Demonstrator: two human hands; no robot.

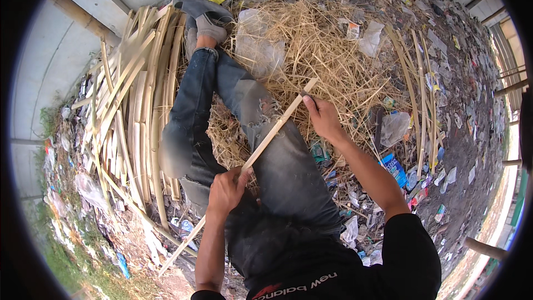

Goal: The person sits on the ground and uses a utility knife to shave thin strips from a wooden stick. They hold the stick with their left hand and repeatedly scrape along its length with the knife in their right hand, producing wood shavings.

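A long pale bamboo strip (278, 124) slants across my lap, from beside my left forearm up past my right knee. My left hand (226, 189) is closed around it near its middle. Close to the far end, my right hand (323, 115) is closed with the thumb stretched toward the strip. A small dark piece, like a knife blade (305, 95), shows between this hand and the strip; its handle is hidden in the fingers. My legs in torn, dusty jeans (272, 150) lie stretched out under the strip.
Many split bamboo strips (145, 105) are piled along my left. Straw-like shavings (316, 39) heap beyond my knees. A few strips (420, 100) lie on the littered ground to the right, near a blue packet (393, 170). A pale wall (41, 89) borders the far left.
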